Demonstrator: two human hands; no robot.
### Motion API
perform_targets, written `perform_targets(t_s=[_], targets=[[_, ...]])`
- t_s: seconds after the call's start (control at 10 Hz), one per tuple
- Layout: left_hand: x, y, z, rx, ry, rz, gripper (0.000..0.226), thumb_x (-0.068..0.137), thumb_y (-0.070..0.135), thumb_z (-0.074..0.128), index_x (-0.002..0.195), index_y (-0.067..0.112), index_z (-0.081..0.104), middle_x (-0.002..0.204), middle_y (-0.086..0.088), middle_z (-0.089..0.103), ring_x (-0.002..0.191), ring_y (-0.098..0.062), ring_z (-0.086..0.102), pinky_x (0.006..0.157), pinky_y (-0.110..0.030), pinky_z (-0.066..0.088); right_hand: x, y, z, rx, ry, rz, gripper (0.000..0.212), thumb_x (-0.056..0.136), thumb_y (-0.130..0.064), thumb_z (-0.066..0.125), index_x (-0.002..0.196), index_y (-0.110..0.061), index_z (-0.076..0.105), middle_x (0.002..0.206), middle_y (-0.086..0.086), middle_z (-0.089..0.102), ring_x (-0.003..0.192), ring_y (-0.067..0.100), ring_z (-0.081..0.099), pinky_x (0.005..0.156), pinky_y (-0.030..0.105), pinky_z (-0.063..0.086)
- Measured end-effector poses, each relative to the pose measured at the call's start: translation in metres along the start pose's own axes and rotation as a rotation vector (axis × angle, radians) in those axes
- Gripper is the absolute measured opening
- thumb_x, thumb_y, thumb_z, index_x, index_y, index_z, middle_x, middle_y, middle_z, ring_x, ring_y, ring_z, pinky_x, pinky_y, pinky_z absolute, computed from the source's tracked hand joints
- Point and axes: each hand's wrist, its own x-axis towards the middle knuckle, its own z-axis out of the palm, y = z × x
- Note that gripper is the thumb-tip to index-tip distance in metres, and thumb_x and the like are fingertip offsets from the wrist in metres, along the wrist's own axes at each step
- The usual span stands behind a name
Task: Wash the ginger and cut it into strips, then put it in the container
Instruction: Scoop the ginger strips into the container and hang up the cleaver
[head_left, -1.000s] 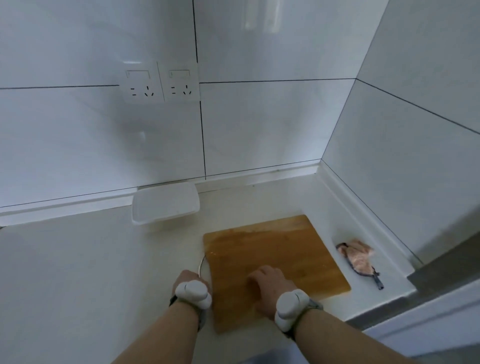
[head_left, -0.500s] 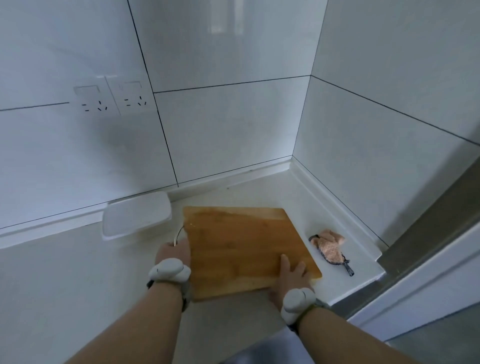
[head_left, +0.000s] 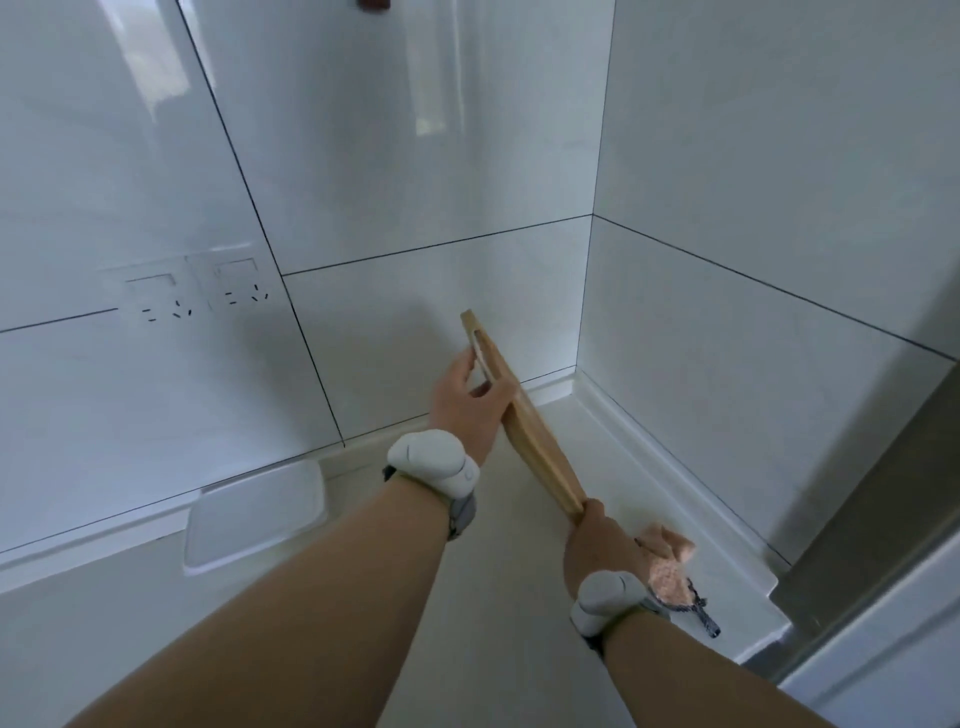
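Note:
The wooden cutting board (head_left: 524, 415) is lifted off the white counter and stands on edge, tilted, seen almost edge-on. My left hand (head_left: 467, 405) grips it near its upper end, fingers at the handle slot. My right hand (head_left: 597, 540) grips its lower near corner. A white rectangular container (head_left: 254, 514) sits on the counter against the back wall, left of my left arm. No ginger and no knife are in view.
A pink cloth with a dark trim (head_left: 670, 566) lies on the counter by the right wall, partly behind my right wrist. Two wall sockets (head_left: 192, 296) are on the tiled back wall. A steel edge (head_left: 852, 525) borders the counter at right.
The board lay flat on the counter under both hands; now both hands have raised it on edge into the air. The view has swung left and up.

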Motion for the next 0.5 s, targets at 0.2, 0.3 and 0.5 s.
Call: perform_targets(t_s=[0.2, 0.3, 0.5], targets=[[0.041, 0.027, 0.079, -0.07, -0.131, -0.121, 0.037, 0.09, 0.023, 0.06, 0.124, 0.031, 0.047, 0.111, 0.007, 0.058, 0.077, -0.016, 0.063, 0.075, -0.045, 0.059, 0.065, 0.037, -0.02, 0.184, 0.039, 0.0, 0.028, 0.103, -0.024, 0.03, 0.118, -0.018, 0.052, 0.092, -0.001, 0.061, 0.076, 0.017, 0.057, 0.072, 0.029, 0.042], [0.063, 0.034, 0.114, 0.02, -0.143, -0.105, 0.059, 0.089, 0.029, 0.061, 0.142, 0.026, 0.036, 0.098, 0.014, 0.057, 0.081, -0.021, 0.063, 0.075, -0.044, 0.059, 0.084, 0.046, -0.037, 0.317, -0.012, -0.017, 0.026, 0.101, -0.016, 0.038, 0.122, -0.007, 0.052, 0.114, 0.012, 0.063, 0.103, 0.028, 0.061, 0.077, 0.031, 0.042], [0.115, 0.031, 0.174, 0.142, -0.121, -0.092, 0.089, 0.062, 0.048, 0.06, 0.144, 0.033, 0.029, 0.113, 0.002, 0.056, 0.099, -0.035, 0.063, 0.084, -0.052, 0.054, 0.295, 0.134, 0.122, 0.165, 0.112, 0.01, 0.028, 0.08, -0.057, 0.036, 0.089, -0.038, 0.054, 0.061, -0.017, 0.051, 0.049, 0.009, 0.049, 0.062, 0.037, 0.055]])
